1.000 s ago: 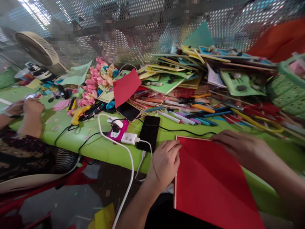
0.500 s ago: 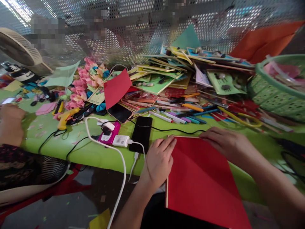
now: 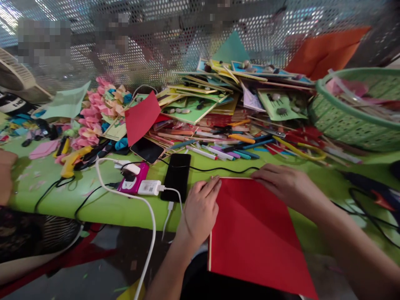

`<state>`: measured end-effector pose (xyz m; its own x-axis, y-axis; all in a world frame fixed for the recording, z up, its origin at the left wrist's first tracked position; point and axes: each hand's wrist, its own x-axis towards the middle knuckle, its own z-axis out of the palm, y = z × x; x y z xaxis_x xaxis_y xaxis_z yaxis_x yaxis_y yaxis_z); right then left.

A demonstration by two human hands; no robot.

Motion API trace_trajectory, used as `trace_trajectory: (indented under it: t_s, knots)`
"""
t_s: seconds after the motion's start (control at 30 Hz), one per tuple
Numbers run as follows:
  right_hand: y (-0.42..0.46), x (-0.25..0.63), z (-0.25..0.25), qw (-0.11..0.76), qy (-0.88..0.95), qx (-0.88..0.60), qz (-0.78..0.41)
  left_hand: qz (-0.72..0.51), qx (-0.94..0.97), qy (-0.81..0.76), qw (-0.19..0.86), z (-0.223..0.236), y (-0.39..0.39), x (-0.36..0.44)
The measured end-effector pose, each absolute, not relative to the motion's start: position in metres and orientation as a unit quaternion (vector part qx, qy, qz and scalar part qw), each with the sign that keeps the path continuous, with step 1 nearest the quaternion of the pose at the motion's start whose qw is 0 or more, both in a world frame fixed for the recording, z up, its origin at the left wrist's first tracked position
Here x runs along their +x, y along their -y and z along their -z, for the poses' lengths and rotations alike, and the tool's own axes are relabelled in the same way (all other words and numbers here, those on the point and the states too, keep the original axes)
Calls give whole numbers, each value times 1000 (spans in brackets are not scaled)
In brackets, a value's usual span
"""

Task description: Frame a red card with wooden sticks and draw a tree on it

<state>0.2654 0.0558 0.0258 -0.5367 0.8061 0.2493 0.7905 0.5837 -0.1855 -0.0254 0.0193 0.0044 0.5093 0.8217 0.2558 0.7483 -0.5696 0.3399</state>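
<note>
A large red sheet of paper, with thin pale strips along its left and far edges, lies partly on the green table and partly over my lap. My left hand is closed at its far left corner, fingers together along the edge. At the far edge, toward the right corner, my right hand has its fingers bent over the border; its thumb is hidden. Just left of my left hand lies a black phone. A smaller red paper leans farther back.
A pink power strip with white cables, a yellow glue gun, several markers and stacked stone-picture cards crowd the table. A green basket stands right, a dark glue gun below it. Another person's arm rests left.
The view has turned slightly right, so everything sits farther left. Both hands keep their places on the red sheet. More of the dark glue gun shows at right.
</note>
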Motion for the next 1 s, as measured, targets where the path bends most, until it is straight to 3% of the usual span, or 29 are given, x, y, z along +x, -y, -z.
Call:
trace_trajectory:
  t_s: [0.53, 1.0]
  knots:
    - [-8, 305, -45, 270, 782, -561, -9, -200, 869, -448, 63, -1, -21, -27]
    - [8, 297, -9, 194, 811, -552, 13, -194, 876, -440, 41, 0, -24, -29]
